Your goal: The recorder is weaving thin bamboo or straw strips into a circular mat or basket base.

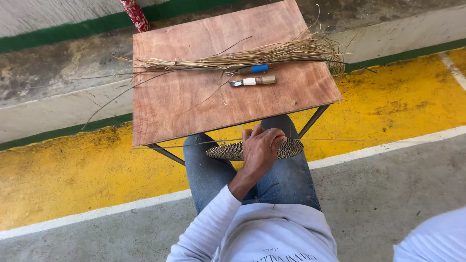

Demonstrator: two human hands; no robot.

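My left hand point(259, 150) rests on my lap with its fingers curled over a flat round woven disc point(291, 148), gripping its middle. The disc lies across my jeans just under the table's near edge. A thin strand point(340, 140) runs sideways past the disc at lap height. My right hand is out of view; only a white sleeve point(429, 237) shows at the bottom right. On the small plywood table point(194, 106) lie a tied bundle of dry fibres point(252, 56) and two short tools, one with a blue band point(252, 69) and one with a white band point(253, 81).
The table stands on thin metal legs point(313, 121) over a yellow painted floor strip point(398, 102) edged by a white line. Loose strands trail off the table's left side. A red patterned post point(136, 14) stands behind the table, next to a green-edged concrete step.
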